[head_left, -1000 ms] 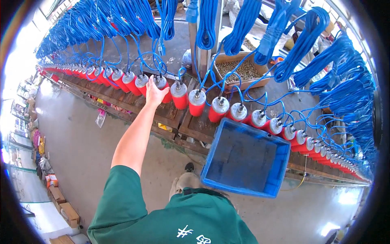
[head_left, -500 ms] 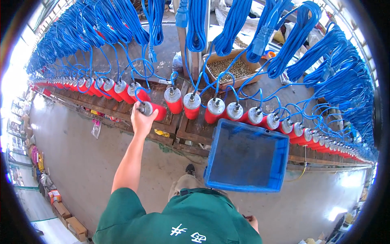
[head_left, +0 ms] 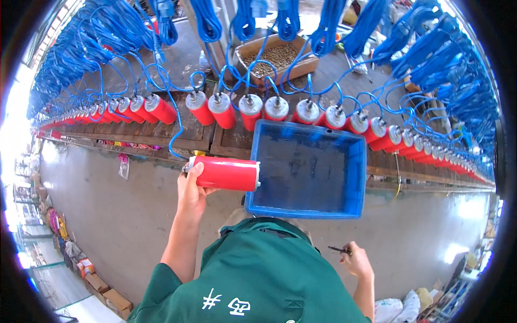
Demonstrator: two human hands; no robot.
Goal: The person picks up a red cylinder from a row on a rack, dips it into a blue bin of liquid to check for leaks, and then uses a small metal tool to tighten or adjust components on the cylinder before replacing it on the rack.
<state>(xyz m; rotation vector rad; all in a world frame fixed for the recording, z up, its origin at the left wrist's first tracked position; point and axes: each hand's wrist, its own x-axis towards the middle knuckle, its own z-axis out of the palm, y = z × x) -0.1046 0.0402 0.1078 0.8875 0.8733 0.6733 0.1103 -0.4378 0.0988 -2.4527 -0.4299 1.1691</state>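
My left hand [head_left: 191, 188] is wrapped round one end of a red cylinder [head_left: 229, 173] and holds it on its side, off the bench. From its metal-capped end a blue cable [head_left: 176, 134] runs up to the bench. The other end reaches over the left rim of an empty blue plastic tub [head_left: 360, 177] in front of me. To the right of my body, my right hand [head_left: 357, 262] is closed on a thin, dark, pen-like tool [head_left: 338, 249], its kind unclear. Beyond the tub stands a row of similar red cylinders [head_left: 198, 110] with metal tops and blue cables.
Bundles of blue cable [head_left: 326, 27] hang above the curved bench [head_left: 183, 134]. A cardboard box [head_left: 301, 69] of small brass-coloured parts sits behind the row. Cartons [head_left: 116, 301] line the floor at left, with white sacks [head_left: 388, 308] at lower right.
My left hand has lifted the red cylinder out of the row, toward me, and turned it sideways. My right hand has come out from my side with the thin tool showing.
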